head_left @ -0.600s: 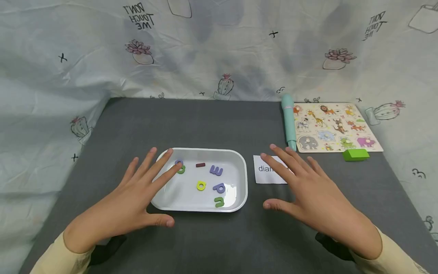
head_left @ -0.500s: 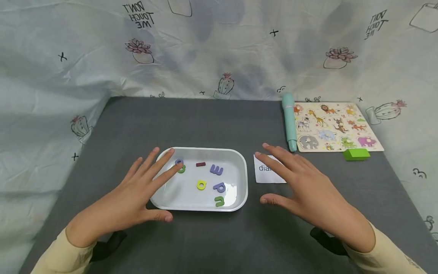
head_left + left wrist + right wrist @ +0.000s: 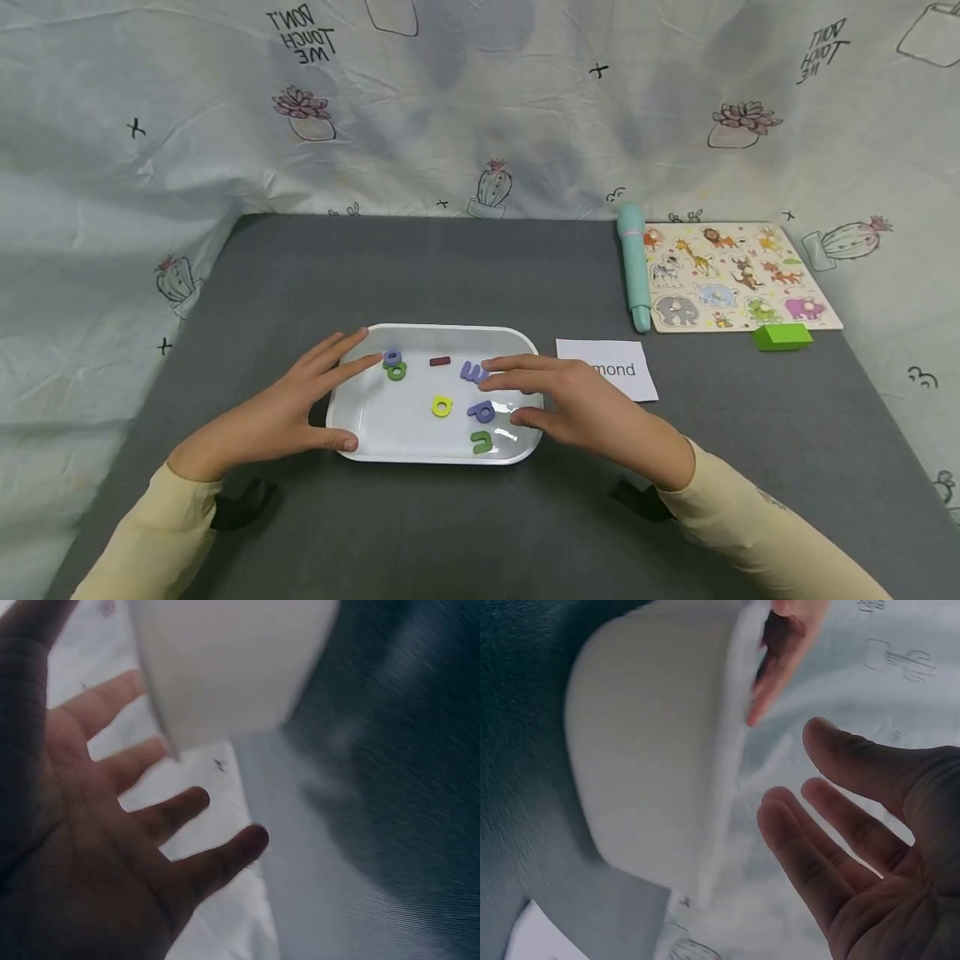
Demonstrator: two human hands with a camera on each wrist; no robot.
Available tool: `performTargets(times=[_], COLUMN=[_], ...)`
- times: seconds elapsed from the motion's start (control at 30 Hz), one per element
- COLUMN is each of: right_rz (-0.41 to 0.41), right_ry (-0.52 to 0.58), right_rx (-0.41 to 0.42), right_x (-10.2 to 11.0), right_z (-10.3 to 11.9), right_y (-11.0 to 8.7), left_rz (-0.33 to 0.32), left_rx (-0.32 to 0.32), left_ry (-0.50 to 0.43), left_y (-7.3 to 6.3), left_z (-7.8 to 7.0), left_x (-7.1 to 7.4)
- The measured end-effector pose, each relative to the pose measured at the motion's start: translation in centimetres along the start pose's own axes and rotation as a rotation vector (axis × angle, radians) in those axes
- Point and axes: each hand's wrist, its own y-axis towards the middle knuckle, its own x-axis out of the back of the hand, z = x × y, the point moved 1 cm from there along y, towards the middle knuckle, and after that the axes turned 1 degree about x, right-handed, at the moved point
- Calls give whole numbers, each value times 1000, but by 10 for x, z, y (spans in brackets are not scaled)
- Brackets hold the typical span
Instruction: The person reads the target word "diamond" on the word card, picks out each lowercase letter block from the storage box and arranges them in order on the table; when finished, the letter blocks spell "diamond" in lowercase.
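Observation:
A white tray point(image 3: 405, 433) lies on the dark table with small coloured letters in it. At its left end, my left hand point(image 3: 277, 417) has fingers spread over the rim and thumb by the front left corner; contact is unclear. My right hand point(image 3: 585, 400) hovers over the tray's right side, fingers loosely extended, holding nothing in the right wrist view. Its fingertips are beside a purple m point(image 3: 472, 372). Below that are a purple letter point(image 3: 483, 412) and a green n point(image 3: 481, 442). A yellow letter point(image 3: 442, 406) lies mid-tray; a purple letter point(image 3: 392, 357) overlaps a green one point(image 3: 397, 372).
A dark red bar point(image 3: 439, 361) lies near the tray's back. Right of the tray, a white card point(image 3: 637, 371) shows "mond", partly covered by my right hand. Farther back are a teal microphone-shaped stick point(image 3: 635, 275), an animal puzzle board point(image 3: 742, 283) and a green block point(image 3: 782, 337).
My right hand has moved left from above the card to over the tray's right side, its fingers closer together. My left hand has drawn slightly left. The letters have not moved.

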Motion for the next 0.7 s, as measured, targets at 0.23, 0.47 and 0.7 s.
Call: performTargets(times=[0.23, 0.47, 0.7], right_rz=[124, 265, 359], right_ry=[-13, -97, -190], right_rx=[33, 63, 78], right_x=[-25, -40, -50], right_z=[-15, -20, -23], right_y=[19, 37, 50], left_rz=[10, 9, 6], left_rx=[4, 40, 44], left_ry=[-54, -140, -151], left_y=[-4, -3, -2], left_z=[19, 26, 26], left_x=[-10, -14, -15])
